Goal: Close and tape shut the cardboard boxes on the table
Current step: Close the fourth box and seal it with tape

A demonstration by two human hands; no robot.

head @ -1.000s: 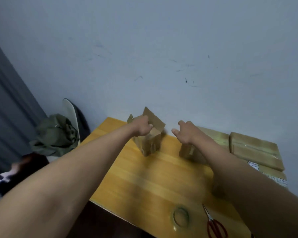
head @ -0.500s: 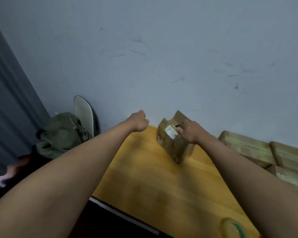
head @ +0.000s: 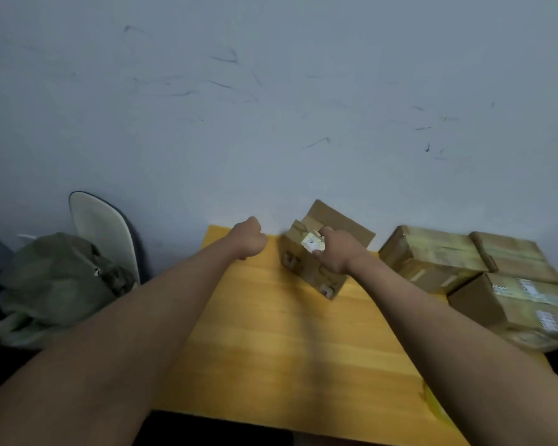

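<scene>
A small cardboard box [head: 316, 265] stands at the far side of the yellow wooden table [head: 287, 349], close to the wall [head: 271, 107], with one brown flap [head: 339, 223] standing up behind it and a white label [head: 311, 243] on its top. The right hand [head: 335, 252] rests on top of this box with its fingers curled over the folded-down flaps — gripping it near the label. The left hand [head: 250, 238] hovers just left of the box, apart from it, clenched into a fist with nothing in it. To the right sit several closed boxes [head: 438, 255] wrapped in tape, packed beside each other at the table's right edge. Left of the table — off its surface — lies a crumpled green bag [head: 55, 281] with a pale rounded board [head: 100, 226] leaning on the wall behind it.
</scene>
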